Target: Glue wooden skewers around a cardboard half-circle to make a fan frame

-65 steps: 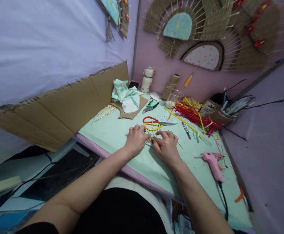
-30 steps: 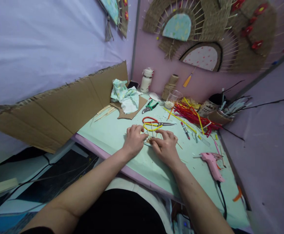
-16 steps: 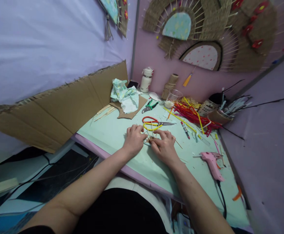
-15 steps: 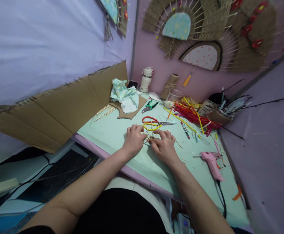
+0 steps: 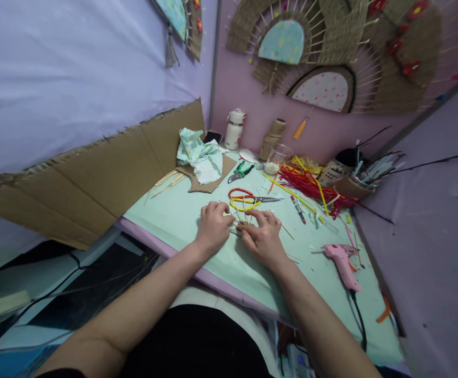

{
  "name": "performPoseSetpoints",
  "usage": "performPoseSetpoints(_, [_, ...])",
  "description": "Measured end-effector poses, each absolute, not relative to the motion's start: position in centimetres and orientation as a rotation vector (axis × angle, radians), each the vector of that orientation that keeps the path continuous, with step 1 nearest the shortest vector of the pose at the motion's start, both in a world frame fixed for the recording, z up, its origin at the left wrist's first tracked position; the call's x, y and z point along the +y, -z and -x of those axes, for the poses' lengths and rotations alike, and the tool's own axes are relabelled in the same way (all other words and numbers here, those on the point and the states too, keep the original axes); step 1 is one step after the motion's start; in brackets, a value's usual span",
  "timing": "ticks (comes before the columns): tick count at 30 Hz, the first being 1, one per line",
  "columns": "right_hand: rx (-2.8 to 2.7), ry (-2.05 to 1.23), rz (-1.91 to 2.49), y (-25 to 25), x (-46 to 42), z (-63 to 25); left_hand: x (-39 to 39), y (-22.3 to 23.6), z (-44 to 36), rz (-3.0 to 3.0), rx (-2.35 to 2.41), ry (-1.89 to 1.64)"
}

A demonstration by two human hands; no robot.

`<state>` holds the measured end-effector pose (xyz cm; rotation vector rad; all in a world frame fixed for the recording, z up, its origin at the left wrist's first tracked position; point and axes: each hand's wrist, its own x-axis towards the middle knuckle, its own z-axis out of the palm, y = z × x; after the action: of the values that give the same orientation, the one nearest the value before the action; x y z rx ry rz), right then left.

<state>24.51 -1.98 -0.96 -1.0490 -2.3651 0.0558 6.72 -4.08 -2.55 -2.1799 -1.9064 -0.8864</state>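
Between my hands on the table lies a small brown piece with thin pale sticks point(image 5: 245, 224) fanning out from it, partly hidden by the fingers. My left hand point(image 5: 215, 227) is closed at its left side, thumb and fingers pinching near the stick ends. My right hand point(image 5: 264, 235) is closed over its right side, with the thumb and fingertips pressed on it. Just beyond the hands are scissors point(image 5: 270, 199) with red and yellow handles, the fanned sticks overlapping the handles in view.
A pink glue gun point(image 5: 342, 265) with a black cord lies at right. Green-handled pruners point(image 5: 241, 170), crumpled cloth point(image 5: 201, 152) on cut cardboard point(image 5: 224, 176), a white bottle point(image 5: 235, 129), twine point(image 5: 274, 139) and red pipe cleaners point(image 5: 311, 186) stand toward the back. A cardboard sheet point(image 5: 95, 163) leans at left.
The right thumb and fingers have shifted slightly on the stick piece, and a little more of its brown part shows. The view has tilted a little; the tools lie unmoved.
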Motion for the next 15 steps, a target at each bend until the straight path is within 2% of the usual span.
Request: performPoseSetpoints(15, [-2.394,-0.074,1.061,1.19,-1.90,-24.44,-4.48,2.35,-6.89,2.205,-1.923,0.860])
